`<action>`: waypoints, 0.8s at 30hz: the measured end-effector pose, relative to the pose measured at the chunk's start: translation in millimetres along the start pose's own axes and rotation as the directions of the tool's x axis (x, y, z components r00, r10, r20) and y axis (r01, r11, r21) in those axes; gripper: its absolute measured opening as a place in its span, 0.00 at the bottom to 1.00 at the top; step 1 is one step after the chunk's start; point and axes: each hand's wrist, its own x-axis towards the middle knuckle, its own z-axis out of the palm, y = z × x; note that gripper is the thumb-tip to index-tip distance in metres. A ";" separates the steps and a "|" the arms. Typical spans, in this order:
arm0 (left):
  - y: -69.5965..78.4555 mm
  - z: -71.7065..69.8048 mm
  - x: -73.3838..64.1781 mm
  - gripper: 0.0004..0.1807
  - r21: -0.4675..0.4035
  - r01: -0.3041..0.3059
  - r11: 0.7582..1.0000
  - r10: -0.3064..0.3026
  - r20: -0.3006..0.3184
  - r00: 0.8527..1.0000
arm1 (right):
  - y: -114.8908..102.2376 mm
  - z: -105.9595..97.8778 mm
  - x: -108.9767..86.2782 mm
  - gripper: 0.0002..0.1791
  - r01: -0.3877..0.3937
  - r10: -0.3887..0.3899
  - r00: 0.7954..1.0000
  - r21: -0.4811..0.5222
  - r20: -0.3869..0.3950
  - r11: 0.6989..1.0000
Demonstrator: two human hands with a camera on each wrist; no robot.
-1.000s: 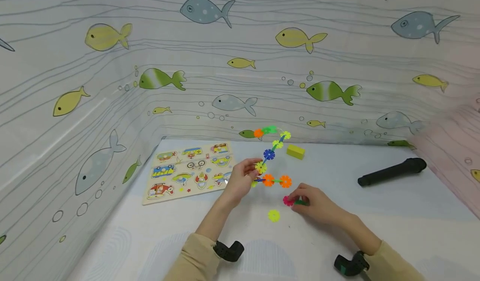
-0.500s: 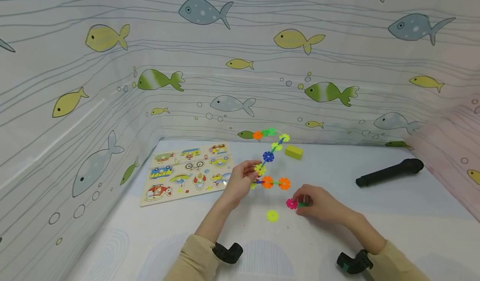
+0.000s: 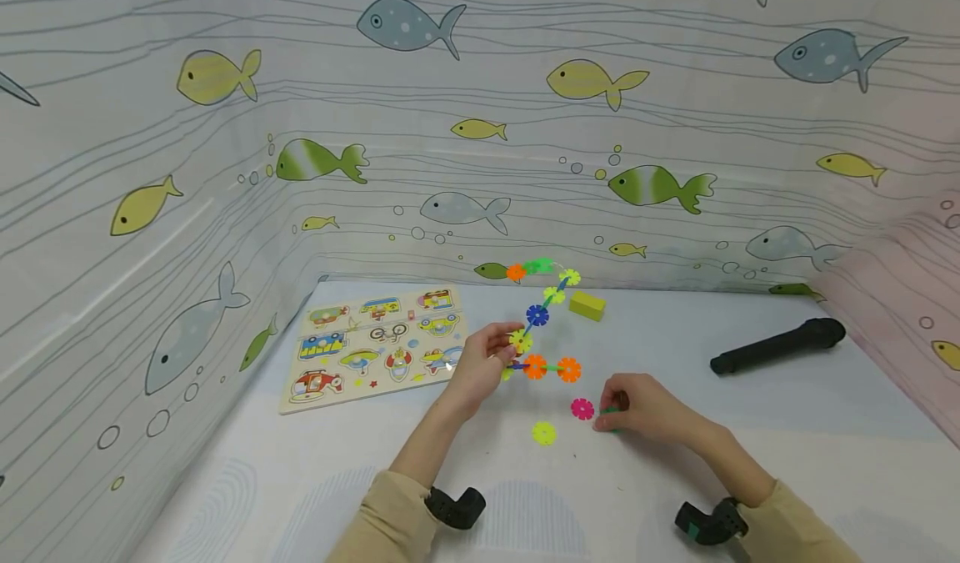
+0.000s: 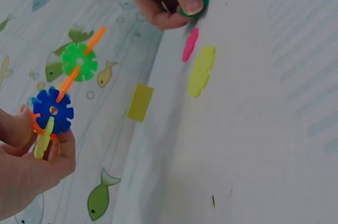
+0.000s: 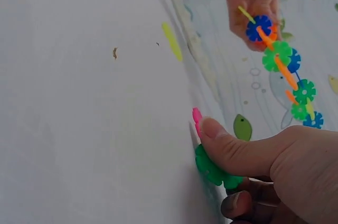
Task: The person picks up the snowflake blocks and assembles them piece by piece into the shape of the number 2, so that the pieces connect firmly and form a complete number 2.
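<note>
My left hand (image 3: pixel 480 367) pinches a chain of interlocking plastic snowflake discs (image 3: pixel 537 315), coloured orange, green, yellow and blue. The chain rises above the fingers, bends over at the top and has a lower branch toward the right. In the left wrist view, a blue disc (image 4: pixel 59 112) sits between thumb and fingers. A green snowflake disc (image 5: pixel 208 166) is pinched in my right hand (image 3: pixel 651 409), low over the table. Just left of those fingertips lies a pink snowflake disc (image 3: pixel 582 409), and a yellow snowflake disc (image 3: pixel 544 433) rests nearby on the tabletop.
Behind the left hand lies a wooden vehicle puzzle board (image 3: pixel 386 371). A yellow block (image 3: pixel 587 305) stands past the chain, and a black microphone (image 3: pixel 780 346) lies at the right. Fish-patterned sheeting (image 3: pixel 465 163) closes off the back and sides.
The right hand has drawn slightly right and let go of the pink disc, which now lies on the table, while keeping the green one. The left hand holds the chain almost still.
</note>
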 end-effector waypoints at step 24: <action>1.4 0.6 -1.0 0.20 -0.008 -0.004 1.000 0.004 -0.003 1.000 | -16.5 1.7 0.3 0.07 0.161 -0.087 0.959 0.267 -0.271 0.950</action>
